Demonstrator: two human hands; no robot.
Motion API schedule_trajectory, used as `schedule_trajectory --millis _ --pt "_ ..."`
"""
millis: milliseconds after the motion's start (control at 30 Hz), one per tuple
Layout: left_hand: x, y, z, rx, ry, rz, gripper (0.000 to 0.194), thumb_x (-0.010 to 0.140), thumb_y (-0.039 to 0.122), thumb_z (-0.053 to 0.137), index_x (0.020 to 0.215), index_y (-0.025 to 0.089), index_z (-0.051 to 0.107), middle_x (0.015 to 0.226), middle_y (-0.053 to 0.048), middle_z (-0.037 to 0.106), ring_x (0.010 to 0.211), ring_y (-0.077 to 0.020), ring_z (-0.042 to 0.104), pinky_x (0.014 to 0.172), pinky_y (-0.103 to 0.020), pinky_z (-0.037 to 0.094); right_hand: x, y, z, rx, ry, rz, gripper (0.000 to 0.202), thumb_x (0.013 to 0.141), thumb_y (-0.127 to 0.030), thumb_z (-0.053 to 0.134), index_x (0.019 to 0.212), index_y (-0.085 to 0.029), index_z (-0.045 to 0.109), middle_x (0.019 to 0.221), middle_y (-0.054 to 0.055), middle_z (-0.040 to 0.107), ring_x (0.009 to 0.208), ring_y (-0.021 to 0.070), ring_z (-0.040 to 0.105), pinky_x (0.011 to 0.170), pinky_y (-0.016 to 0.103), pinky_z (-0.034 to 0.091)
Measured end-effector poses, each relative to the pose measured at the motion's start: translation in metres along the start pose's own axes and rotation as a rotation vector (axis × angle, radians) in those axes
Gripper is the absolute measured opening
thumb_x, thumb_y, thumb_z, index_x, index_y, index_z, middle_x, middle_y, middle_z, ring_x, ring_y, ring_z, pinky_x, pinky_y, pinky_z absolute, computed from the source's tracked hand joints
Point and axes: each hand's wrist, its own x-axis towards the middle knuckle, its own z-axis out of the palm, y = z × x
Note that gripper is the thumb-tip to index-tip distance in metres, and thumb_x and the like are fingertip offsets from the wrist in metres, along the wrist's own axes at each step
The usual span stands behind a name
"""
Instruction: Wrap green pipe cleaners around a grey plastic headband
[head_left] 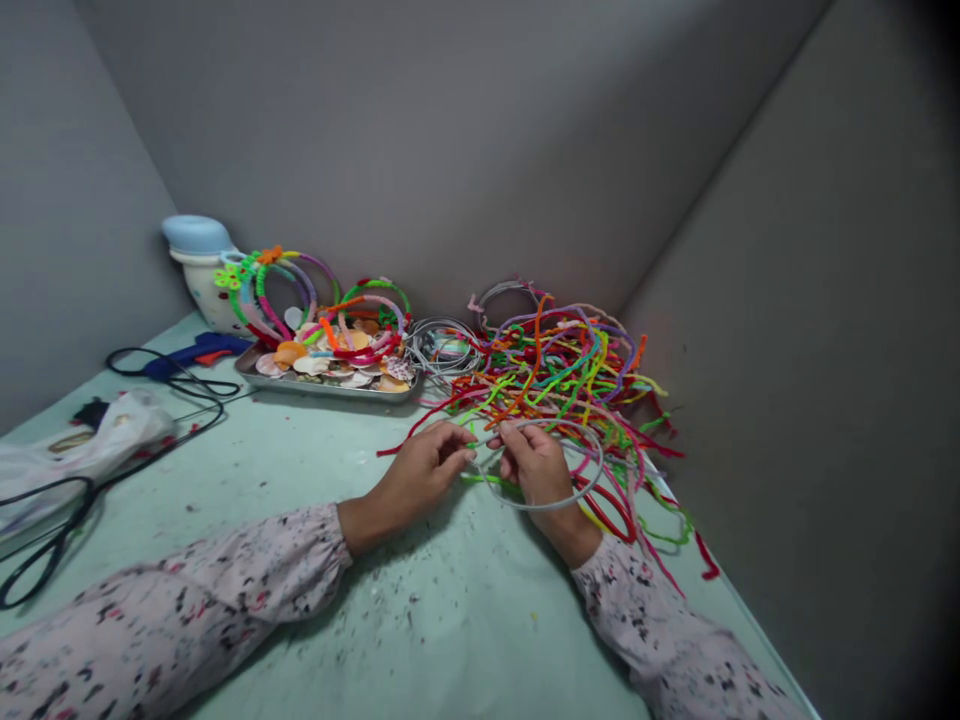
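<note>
A thin grey ring is held above the table between my hands. My left hand pinches the ring's left end between thumb and fingertips. My right hand is closed on its upper left part, and the loop passes across the back of that hand. Close to my fingertips is a bit of bright green pipe cleaner; whether it is joined to the ring I cannot make out. Just behind my right hand lies a tangled pile of colourful pipe cleaners.
A metal tray of shells with wrapped rings stands behind my left hand, beside coiled grey rings. At the left are a blue glue gun, black cable, a plastic bag and a white container with blue lid.
</note>
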Motion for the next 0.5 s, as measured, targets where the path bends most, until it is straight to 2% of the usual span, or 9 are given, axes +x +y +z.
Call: schedule_trajectory --millis 200,367,500 --pt "0.0013 0.0014 -0.0021 0.037 0.010 0.013 0.016 0.086 0.025 0.050 0.090 0.016 0.063 0.083 -0.003 0.064 0.074 -0.0147 0.056 0.064 -0.025 0.043 0.0000 0.0029 0.0011 0.051 -0.048 -0.005 0.038 0.081 -0.052 0.057 0.071 -0.016 0.061 0.046 -0.003 0.053 0.038 0.0073 0.041 0.039 0.020 0.031" --pt "0.0019 0.0008 -0.0021 0.036 0.014 -0.001 0.016 0.086 0.025 0.048 0.086 0.016 0.062 0.074 -0.001 0.061 0.068 -0.0139 0.054 0.061 -0.024 0.041 -0.0012 0.0002 0.0037 0.072 -0.042 -0.016 0.036 0.079 -0.052 0.059 0.076 -0.016 0.059 0.062 0.001 0.064 0.038 0.0065 0.042 0.037 0.019 0.032" --pt "0.0024 0.0017 -0.0021 0.046 0.011 -0.019 0.018 0.086 0.026 0.047 0.085 0.016 0.061 0.070 0.000 0.059 0.065 -0.0137 0.052 0.059 -0.024 0.040 0.0000 0.0011 0.0039 0.066 -0.053 -0.029 0.034 0.080 -0.050 0.059 0.077 -0.016 0.060 0.056 -0.001 0.061 0.038 0.0070 0.043 0.036 0.019 0.031"
